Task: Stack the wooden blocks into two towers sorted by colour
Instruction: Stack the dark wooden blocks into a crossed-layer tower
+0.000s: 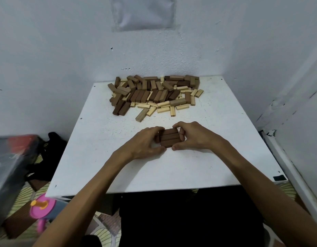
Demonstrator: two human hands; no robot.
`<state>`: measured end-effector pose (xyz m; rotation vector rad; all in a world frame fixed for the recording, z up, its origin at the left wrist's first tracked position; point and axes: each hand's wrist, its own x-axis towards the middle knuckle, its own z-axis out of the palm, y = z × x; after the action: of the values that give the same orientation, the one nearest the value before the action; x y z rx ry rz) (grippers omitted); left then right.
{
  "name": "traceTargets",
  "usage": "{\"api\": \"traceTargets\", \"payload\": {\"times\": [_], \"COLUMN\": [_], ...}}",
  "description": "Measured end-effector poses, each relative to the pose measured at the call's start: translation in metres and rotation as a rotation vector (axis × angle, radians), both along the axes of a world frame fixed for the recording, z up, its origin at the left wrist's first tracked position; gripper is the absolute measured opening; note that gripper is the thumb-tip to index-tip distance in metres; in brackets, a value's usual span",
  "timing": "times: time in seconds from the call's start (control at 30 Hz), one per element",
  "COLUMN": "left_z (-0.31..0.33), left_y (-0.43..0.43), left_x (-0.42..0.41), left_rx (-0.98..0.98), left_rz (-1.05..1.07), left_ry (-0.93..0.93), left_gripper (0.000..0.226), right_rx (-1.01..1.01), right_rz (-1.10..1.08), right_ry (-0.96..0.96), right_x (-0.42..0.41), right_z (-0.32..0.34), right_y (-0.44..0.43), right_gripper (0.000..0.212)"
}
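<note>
Three dark brown blocks [169, 137] lie side by side in a flat row near the middle of the white table [216, 148]. My left hand [145, 142] grips the row's left end with curled fingers and thumb. My right hand [191, 135] grips the right end the same way, thumb at the front corner. A loose heap of dark brown and pale wooden blocks [154, 94] lies at the table's far side, against the wall. One pale block [142, 114] lies apart at the heap's near edge.
White walls close the table in at the back and right. Left of the table, on the floor, are a dark bag [52, 148], a blurred grey-and-red box [13, 166] and a pink toy [42, 207]. Bare table top [100, 166] lies in front of my hands.
</note>
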<state>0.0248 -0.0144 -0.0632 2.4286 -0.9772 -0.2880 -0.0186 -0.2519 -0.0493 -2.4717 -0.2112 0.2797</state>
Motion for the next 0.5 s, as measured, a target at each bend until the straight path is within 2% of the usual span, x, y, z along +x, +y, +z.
{"api": "traceTargets", "payload": {"times": [0.27,0.5], "left_z": [0.012,0.013], "left_y": [-0.006,-0.01], "left_x": [0.009,0.013], "left_rx": [0.061,0.126], "left_rz": [0.035,0.03], "left_ry": [0.048,0.047], "left_gripper": [0.065,0.066], "right_rx": [-0.012,-0.064], "right_rz": [0.047,0.113], "right_ry": [0.011,0.082], "right_x": [0.001,0.009], "right_z": [0.006,0.009], "right_y": [-0.003,-0.008], "right_gripper": [0.071,0.071]}}
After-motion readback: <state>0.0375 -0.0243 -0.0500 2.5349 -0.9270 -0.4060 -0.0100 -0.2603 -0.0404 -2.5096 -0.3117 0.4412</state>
